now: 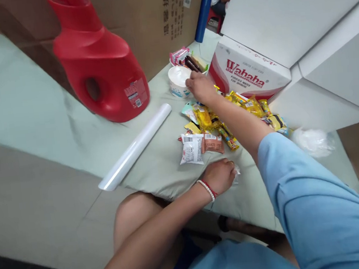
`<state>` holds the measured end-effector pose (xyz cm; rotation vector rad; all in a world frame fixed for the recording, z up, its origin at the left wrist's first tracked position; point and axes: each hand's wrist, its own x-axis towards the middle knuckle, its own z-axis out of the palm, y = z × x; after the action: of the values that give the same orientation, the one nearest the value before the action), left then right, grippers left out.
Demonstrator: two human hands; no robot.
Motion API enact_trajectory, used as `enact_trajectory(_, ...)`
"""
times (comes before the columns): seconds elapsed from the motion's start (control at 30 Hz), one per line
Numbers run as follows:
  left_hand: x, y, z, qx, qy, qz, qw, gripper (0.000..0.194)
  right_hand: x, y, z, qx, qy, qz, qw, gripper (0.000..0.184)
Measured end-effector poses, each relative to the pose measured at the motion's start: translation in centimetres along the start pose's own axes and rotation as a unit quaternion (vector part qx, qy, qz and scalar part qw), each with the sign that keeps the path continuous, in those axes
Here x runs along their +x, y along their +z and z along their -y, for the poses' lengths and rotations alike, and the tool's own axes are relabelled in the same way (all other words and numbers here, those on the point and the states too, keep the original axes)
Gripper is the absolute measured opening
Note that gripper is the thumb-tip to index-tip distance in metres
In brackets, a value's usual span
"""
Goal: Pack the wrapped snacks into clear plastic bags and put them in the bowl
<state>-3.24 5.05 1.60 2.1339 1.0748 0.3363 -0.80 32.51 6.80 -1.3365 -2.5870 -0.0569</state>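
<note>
Centrally, 1 white paper bowl [179, 91] with blue print near its base, upright on the pale green tablecloth [166, 163]. Right hand [201, 88]: at the bowl's right rim, fingers bent; whether they pinch the rim or hold something cannot be told. Left hand [220, 176]: low near the table's front edge, fingers curled closed on crinkled clear plastic [237, 172], part of which pokes out; white bead bracelet [206, 190] at the wrist.

Behind the bowl: 1 further container, mostly hidden, with pink-wrapped snacks [180, 56] and dark brown sticks [192, 64]. Between the hands: 1 heap of yellow snack packets [202, 117], partly under the right forearm; at its near side, 1 white packet [191, 149] touching 1 brown packet [213, 143].

To the left: 1 glossy white roll [136, 147], laid diagonally; 1 red jug [104, 61], standing before 1 large cardboard box [142, 23]. To the right: 1 Wahaha carton [246, 69]; 1 bundle of clear plastic bags [313, 141].
</note>
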Motion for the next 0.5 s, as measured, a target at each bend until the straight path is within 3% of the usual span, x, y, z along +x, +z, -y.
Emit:
enact_trajectory(0.07, -0.1, -0.1, -0.1, 0.004, 0.002, 0.001, 1.0, 0.024, -1.3, -0.5, 0.7, 0.008, 0.005, -0.018, 1.0, 0.033)
enact_trajectory(0.13, -0.3, -0.1, -0.2, 0.01, 0.009, 0.004, 1.0, 0.021, -4.3, -1.7, 1.2, 0.028, 0.024, -0.055, 0.998, 0.033)
enact_trajectory(0.2, -0.5, 0.1, -0.4, 0.013, 0.021, 0.007, 1.0, 0.019, -9.1, -3.6, 1.2, 0.062, 0.06, -0.104, 0.991, 0.032)
enact_trajectory(0.3, -0.8, 0.8, -0.6, 0.013, 0.027, 0.005, 1.0, 0.019, -18.5, -7.5, -0.5, 0.144, 0.137, -0.191, 0.961, 0.028)
enact_trajectory(0.37, -1.0, 1.2, -0.8, 0.023, 0.023, 0.005, 0.999, 0.019, -25.2, -10.5, -2.9, 0.226, 0.226, -0.255, 0.913, 0.025)
enact_trajectory(0.43, -1.2, 1.6, -1.0, 0.041, 0.019, 0.006, 0.999, 0.02, -31.4, -13.3, -5.8, 0.333, 0.337, -0.332, 0.816, 0.026)
enact_trajectory(0.5, -1.2, 1.9, -1.2, 0.058, 0.018, 0.005, 0.998, 0.022, -36.4, -15.6, -8.9, 0.416, 0.397, -0.392, 0.719, 0.025)
